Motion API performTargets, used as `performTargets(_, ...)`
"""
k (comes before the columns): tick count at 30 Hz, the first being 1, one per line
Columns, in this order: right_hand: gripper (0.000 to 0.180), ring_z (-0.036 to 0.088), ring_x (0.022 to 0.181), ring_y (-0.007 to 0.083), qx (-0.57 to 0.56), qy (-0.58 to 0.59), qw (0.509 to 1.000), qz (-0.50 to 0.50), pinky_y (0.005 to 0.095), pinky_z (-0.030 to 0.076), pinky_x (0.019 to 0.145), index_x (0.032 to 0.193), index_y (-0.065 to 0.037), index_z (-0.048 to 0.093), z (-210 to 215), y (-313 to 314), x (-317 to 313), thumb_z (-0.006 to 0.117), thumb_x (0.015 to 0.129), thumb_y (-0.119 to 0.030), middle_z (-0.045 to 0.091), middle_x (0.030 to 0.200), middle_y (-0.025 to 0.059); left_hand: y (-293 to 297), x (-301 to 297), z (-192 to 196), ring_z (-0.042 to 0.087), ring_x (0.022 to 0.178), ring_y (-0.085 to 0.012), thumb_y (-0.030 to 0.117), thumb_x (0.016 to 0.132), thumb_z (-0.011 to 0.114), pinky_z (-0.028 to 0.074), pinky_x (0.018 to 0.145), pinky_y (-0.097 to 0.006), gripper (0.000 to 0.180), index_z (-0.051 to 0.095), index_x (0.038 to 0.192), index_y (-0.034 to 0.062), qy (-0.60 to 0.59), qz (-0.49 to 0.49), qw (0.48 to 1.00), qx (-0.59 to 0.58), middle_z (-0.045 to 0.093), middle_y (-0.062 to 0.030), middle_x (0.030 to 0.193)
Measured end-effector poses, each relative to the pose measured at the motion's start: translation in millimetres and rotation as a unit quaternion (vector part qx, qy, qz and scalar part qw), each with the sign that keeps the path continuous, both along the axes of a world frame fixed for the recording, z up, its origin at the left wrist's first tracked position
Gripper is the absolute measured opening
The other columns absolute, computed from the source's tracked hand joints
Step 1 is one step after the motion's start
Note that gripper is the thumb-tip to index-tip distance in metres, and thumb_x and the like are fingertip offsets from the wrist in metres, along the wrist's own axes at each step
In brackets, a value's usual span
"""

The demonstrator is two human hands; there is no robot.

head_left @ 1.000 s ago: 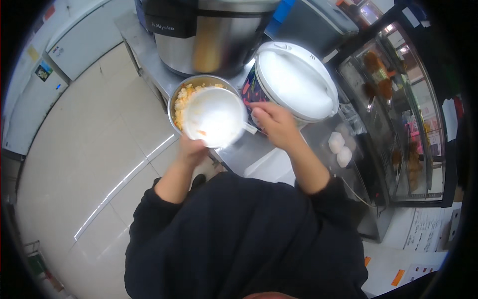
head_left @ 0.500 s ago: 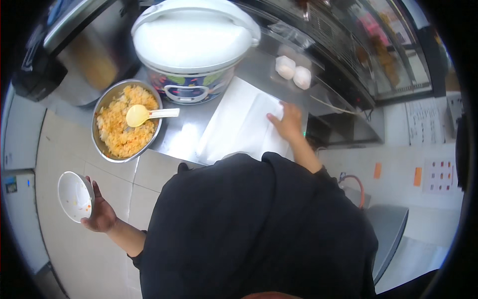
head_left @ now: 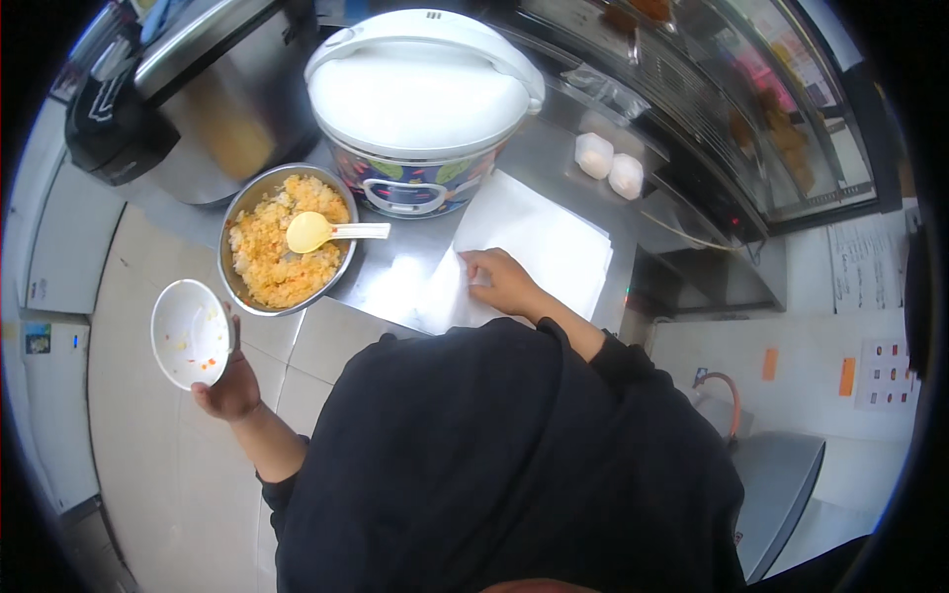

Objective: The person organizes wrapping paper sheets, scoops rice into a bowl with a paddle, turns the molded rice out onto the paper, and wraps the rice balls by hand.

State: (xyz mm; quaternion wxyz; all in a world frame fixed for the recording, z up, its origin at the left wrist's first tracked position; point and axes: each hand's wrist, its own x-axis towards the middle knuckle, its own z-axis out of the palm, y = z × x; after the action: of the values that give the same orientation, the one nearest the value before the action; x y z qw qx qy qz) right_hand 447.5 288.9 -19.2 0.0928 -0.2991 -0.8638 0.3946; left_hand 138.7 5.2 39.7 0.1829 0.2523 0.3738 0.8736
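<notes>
My left hand (head_left: pixel 234 383) grips a small white bowl (head_left: pixel 188 341) from its side; the bowl is tilted, with a few rice and orange scraps inside. On the steel counter, white paper sheets (head_left: pixel 554 242) lie in a stack. My right hand (head_left: pixel 509 285) rests over them, thumb and fingers closed at the stack's left edge on a paper sheet. Left of the paper stands a steel mixing bowl (head_left: pixel 225 262) of orange fried rice (head_left: pixel 287 272). A pale yellow serving spoon (head_left: pixel 311 232) with a white handle lies on the rice, its handle pointing right over the rim.
Behind the paper stands a large white-lidded rice cooker (head_left: pixel 415 104). A tall steel pot (head_left: pixel 222 109) with a black handle is at the far left. Two white wrapped rounded pieces (head_left: pixel 609 165) sit at the back right, beside a glass display case (head_left: pixel 751 109).
My right hand has moved left, from the stack's right edge to its left edge, and its fingers have closed. My left hand and the white bowl have shifted up and right in the view.
</notes>
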Motion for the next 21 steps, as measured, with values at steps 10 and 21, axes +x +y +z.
performTargets(10, 0.015, 0.059, 0.082, 0.0287, 0.082, 0.03, 0.969, 0.232, 0.0373, 0.046, 0.072, 0.078, -0.007, 0.062, 103.4, -21.1, -100.0, 0.06, 0.079, -0.022, 0.062, 0.085, 0.0088, -16.3, -13.6, -40.6, 0.038, 0.125, -0.0385, 0.042, 0.071, 0.064, 0.028, 0.105, -0.055, 0.087, 0.023, 0.14, 0.0086, -0.03, 0.09, 0.996, 0.001, 0.037, -0.015, 0.138)
performTargets(21, 0.023, 0.065, 0.086, 0.0312, 0.244, -0.338, 0.891, 0.183, 0.0414, 0.051, 0.071, 0.092, -0.004, 0.065, 106.7, -34.8, -222.7, 0.054, 0.081, -0.019, 0.066, 0.093, 0.0168, 61.3, -34.4, -58.9, 0.036, 0.123, -0.025, 0.009, 0.072, 0.065, 0.029, 0.104, -0.039, 0.082, 0.016, 0.137, 0.0058, -0.03, 0.294, 0.955, 0.007, 0.035, -0.0129, 0.131)
